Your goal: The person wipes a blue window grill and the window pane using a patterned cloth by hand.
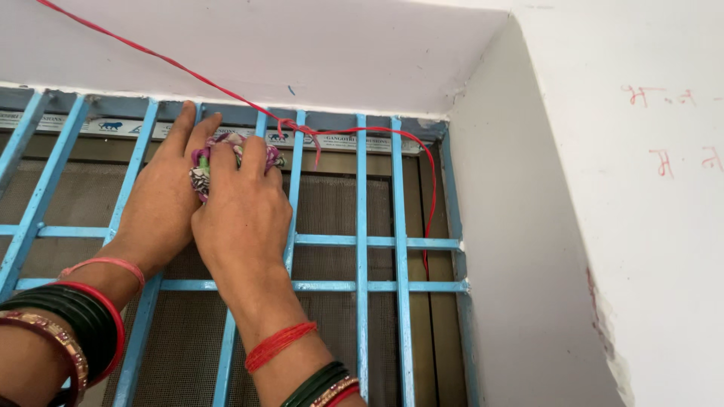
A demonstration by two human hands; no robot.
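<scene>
Both my hands are raised to the top of a blue metal window grille [362,241]. My right hand [241,207] is closed around a patterned pink, white and green cloth [202,175], pressing it against a vertical bar near the upper frame. My left hand [162,188] lies beside it with fingers stretched up along a bar, touching the cloth's left side. Both wrists carry red thread and dark green and red bangles.
A red string [188,69] runs from the upper left, is knotted on a bar and hangs down the right side of the grille. Dark mesh sits behind the bars. A white wall [603,226] with red marks juts out on the right; a white ledge is overhead.
</scene>
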